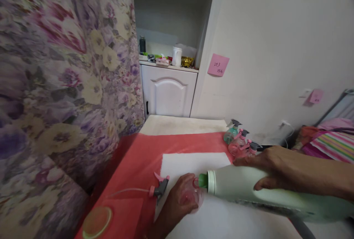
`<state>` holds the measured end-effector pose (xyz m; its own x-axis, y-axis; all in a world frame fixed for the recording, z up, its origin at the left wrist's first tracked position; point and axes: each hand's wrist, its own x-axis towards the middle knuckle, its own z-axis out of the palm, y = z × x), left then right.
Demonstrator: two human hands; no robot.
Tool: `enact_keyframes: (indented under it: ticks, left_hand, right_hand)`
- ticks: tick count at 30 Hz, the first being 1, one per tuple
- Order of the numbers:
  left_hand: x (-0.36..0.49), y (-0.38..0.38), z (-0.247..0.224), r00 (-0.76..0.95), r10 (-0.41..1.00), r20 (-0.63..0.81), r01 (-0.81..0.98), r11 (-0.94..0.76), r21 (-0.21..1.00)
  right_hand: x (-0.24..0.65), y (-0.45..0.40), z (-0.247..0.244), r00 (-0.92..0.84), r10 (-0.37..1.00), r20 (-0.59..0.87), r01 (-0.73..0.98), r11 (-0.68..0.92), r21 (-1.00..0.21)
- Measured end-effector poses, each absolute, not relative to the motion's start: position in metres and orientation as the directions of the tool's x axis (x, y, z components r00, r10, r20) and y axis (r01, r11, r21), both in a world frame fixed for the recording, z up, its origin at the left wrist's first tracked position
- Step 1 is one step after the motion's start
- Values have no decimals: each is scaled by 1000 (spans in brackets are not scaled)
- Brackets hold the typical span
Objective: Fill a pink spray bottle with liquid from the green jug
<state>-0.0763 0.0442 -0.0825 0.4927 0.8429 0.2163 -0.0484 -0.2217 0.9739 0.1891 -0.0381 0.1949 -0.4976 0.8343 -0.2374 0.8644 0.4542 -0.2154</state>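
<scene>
Left hand [177, 204] has its grip wrapped round a clear pink bottle [190, 196], tipped over near the middle of the white sheet [193, 160], neck pointing right. Right hand [273, 168] is clamped over a big pale green jug [235, 184], lying nearly level, mouth toward the bottle. Jug's green spout [203, 180] is right at the bottle neck; can't tell from here if it sits inside or only touches the rim. Liquid level in either: not readable.

Left of the bottle, a spray head [160, 188], pink and dark gray, lies at the sheet's left edge, its clear tube [129, 190] running left over the red cloth [132, 169]. Round lid [97, 221] near the cloth's front left. Three spray bottles [231, 135] stand in a row at the right, one teal, two pink, the nearest partly behind the right hand. Pale far strip of the tabletop [179, 124] is uncovered. Pink note [218, 65] on the wall.
</scene>
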Motion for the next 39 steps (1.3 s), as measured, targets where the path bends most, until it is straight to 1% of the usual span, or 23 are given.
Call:
enact_keyframes:
  ticks: [5, 10, 17, 20, 24, 30, 36, 39]
  left_hand:
    - [-78, 45, -83, 504, 836, 217, -42, -227, 973]
    - [-78, 45, -87, 498, 842, 209, -47, -214, 976]
    - [-78, 46, -87, 498, 838, 223, -28, -242, 970]
    - [-78, 47, -89, 500, 835, 228, -36, -243, 969]
    - [-77, 47, -89, 504, 834, 223, -60, -224, 973]
    - [-77, 46, -89, 508, 828, 236, -67, -235, 970]
    - [-77, 47, -92, 509, 825, 246, -101, -226, 969]
    - [-78, 47, -90, 513, 822, 249, -80, -243, 967]
  right_hand:
    - [188, -39, 196, -489, 830, -268, 872, 452, -191]
    - [192, -38, 194, -475, 842, -256, 880, 447, -163]
    - [198, -38, 187, -485, 848, -211, 872, 453, -183]
    - [197, -38, 188, -484, 846, -224, 873, 450, -187]
    - [194, -40, 192, -456, 855, -245, 889, 430, -155]
    - [189, -39, 196, -462, 849, -258, 887, 433, -161]
    - [193, -38, 192, -484, 850, -208, 875, 460, -152]
    - [189, -38, 196, -459, 854, -244, 888, 433, -154]
